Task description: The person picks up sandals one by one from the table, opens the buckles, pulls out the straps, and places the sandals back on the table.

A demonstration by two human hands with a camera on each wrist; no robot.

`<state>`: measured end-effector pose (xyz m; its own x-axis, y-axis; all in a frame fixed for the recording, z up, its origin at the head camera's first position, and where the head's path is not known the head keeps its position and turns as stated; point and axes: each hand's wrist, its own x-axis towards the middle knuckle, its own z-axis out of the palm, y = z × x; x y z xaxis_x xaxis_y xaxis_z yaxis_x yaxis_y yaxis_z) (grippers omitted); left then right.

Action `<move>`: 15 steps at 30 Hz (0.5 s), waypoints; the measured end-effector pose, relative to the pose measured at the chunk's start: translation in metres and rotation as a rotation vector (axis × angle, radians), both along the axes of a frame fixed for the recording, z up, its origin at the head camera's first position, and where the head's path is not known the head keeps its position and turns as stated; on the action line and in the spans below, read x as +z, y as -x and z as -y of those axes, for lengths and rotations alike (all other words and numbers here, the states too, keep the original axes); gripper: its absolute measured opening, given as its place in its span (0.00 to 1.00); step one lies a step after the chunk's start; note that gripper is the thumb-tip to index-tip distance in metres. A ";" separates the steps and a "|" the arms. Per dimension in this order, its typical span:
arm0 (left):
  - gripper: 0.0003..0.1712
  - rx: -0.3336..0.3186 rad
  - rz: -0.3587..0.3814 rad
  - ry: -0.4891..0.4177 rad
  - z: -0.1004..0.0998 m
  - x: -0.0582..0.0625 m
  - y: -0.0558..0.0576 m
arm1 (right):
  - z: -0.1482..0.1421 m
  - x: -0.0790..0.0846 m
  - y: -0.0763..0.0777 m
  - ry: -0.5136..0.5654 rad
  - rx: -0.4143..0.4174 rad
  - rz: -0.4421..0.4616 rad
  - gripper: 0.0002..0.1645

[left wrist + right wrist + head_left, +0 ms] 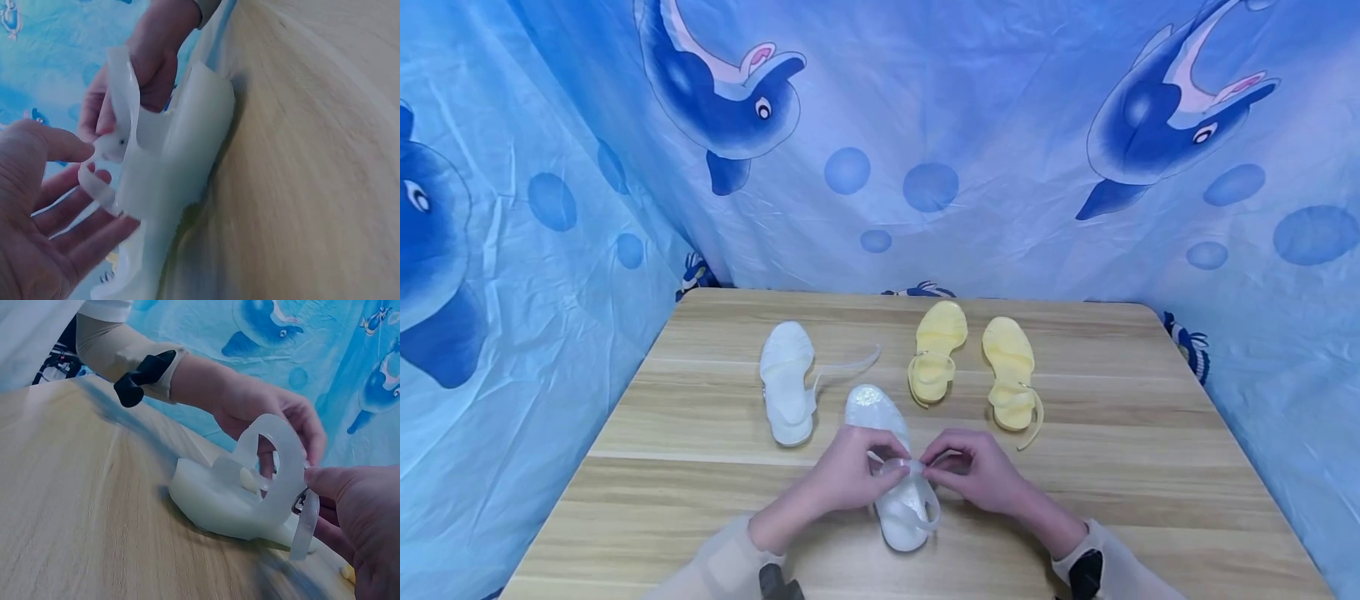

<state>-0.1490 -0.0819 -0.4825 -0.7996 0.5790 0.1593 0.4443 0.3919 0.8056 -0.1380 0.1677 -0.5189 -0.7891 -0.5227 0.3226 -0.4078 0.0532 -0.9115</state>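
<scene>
A white, translucent sandal (874, 410) lies on the wooden table in front of me, toe pointing away. Over its heel, the ankle strap (934, 507) bends up in a loop. My left hand (856, 468) pinches the strap between thumb and fingers from the left side. From the right, my right hand (983, 473) pinches it close by, at a small metal buckle (300, 501). A loose strap end (304, 534) hangs below the right thumb in the right wrist view. Both hands' fingertips nearly meet above the sandal.
Another white sandal (787, 379) lies to the left, its strap (850, 365) stretched out rightward. Two yellow sandals (942, 329) (1009, 350) lie farther back on the right. Blue dolphin-print cloth (925, 108) hangs behind the wooden table (1135, 467).
</scene>
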 end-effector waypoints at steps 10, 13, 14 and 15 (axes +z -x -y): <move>0.05 -0.058 -0.167 0.099 -0.010 0.008 0.003 | 0.001 -0.001 -0.001 -0.032 -0.054 -0.078 0.10; 0.05 -0.076 -0.131 0.103 -0.009 0.009 0.004 | -0.001 -0.002 -0.001 -0.040 -0.063 -0.075 0.10; 0.05 -0.076 -0.114 0.103 -0.008 0.009 0.004 | -0.002 -0.003 0.000 -0.042 -0.061 -0.068 0.10; 0.06 -0.074 -0.093 0.103 -0.007 0.009 0.004 | -0.002 -0.003 0.000 -0.044 -0.057 -0.062 0.10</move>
<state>-0.1525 -0.0749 -0.4735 -0.7389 0.6526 0.1679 0.5460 0.4338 0.7167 -0.1379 0.1696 -0.5216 -0.7970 -0.4926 0.3496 -0.4589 0.1176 -0.8806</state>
